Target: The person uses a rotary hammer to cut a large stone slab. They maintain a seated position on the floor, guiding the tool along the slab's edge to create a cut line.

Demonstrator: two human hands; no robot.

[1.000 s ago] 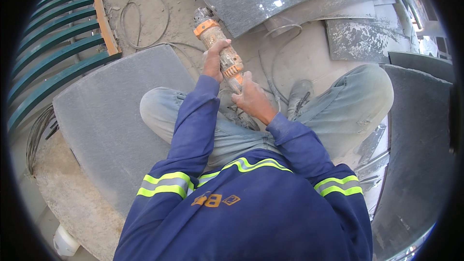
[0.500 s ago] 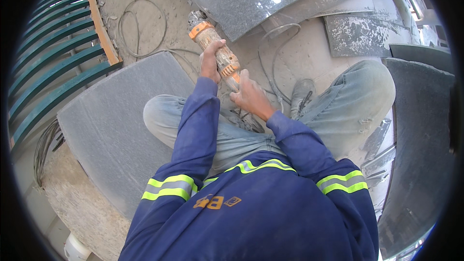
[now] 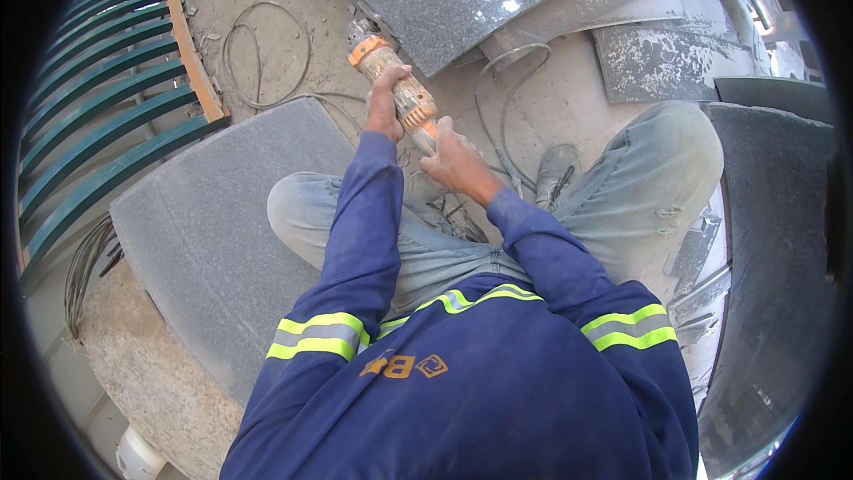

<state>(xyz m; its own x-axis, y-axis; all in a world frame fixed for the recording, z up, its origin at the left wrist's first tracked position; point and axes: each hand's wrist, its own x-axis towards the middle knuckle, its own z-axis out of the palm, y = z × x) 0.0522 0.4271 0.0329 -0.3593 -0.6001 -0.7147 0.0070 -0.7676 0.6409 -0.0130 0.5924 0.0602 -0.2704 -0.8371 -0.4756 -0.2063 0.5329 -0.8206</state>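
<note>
A dust-caked orange angle grinder (image 3: 412, 101) lies slantwise across both my hands, above my bent legs. My left hand (image 3: 386, 105) is closed round the middle of its body. Further back, my right hand (image 3: 459, 163) wraps the narrow orange rear grip. The metal head points away to the far left, beside the edge of a dark grey stone slab (image 3: 418, 13). Whether a disc is fitted, I cannot make out. A grey cable (image 3: 508, 160) loops over the ground just right of the tool.
Another grey slab (image 3: 231, 213) lies by my left knee. Green slats with an orange edge board (image 3: 188, 36) stand at the far left. More cable (image 3: 306, 36) coils on the dusty ground. Stone offcuts (image 3: 657, 62) overlap at the back right; a large dark slab (image 3: 773, 240) stands right of my leg.
Very little differs. Both hands keep their hold on the angle grinder, and the whole view has shifted slightly.
</note>
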